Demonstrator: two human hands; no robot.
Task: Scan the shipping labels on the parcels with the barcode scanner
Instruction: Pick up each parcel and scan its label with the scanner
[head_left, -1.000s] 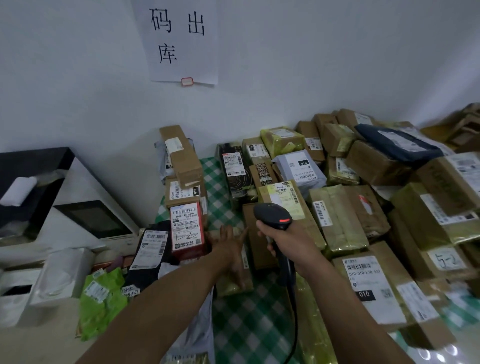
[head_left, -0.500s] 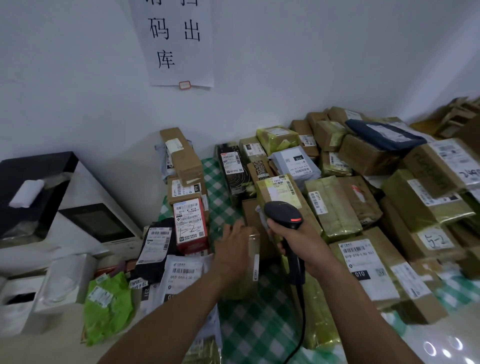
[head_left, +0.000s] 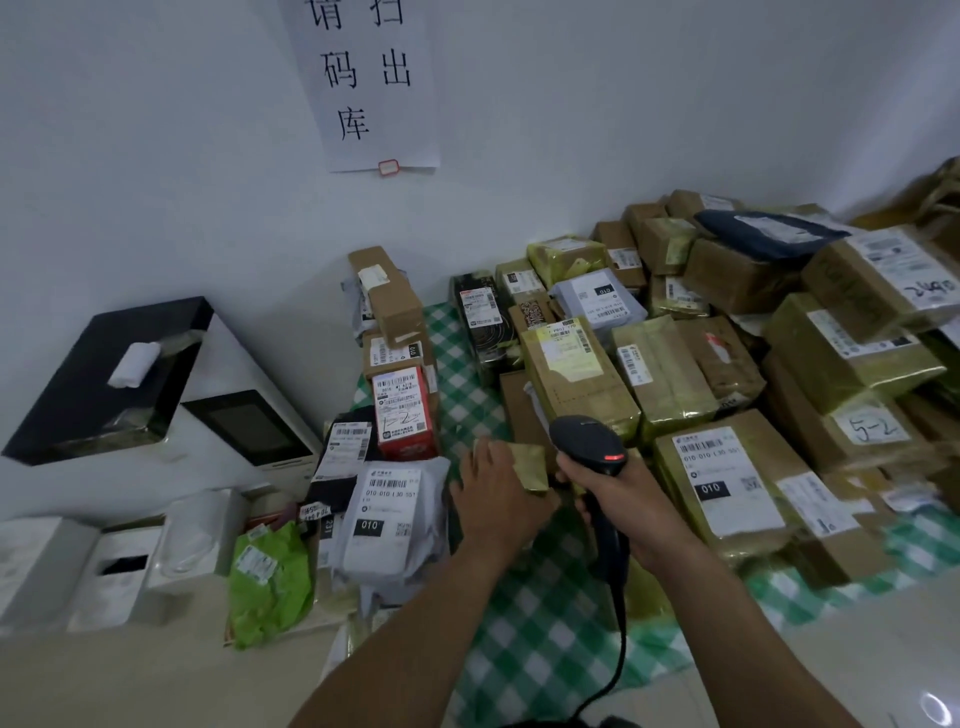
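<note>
Parcels (head_left: 727, 395) crowd the checked cloth (head_left: 524, 639) from centre to far right. Just left, a grey bag (head_left: 387, 519) shows "010". The right hand (head_left: 631, 506) grips the scanner (head_left: 589, 447). The left hand (head_left: 496, 501) grasps a small packet (head_left: 530, 465), just left of the scanner.

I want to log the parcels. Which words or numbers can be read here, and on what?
"请 扫 码 出 库": paper wall sign
"010": grey poly mailer
"010": large taped box
"5-2": handwritten box label
"1-2": red box
Barcode lines and small print: too small to read.
</note>
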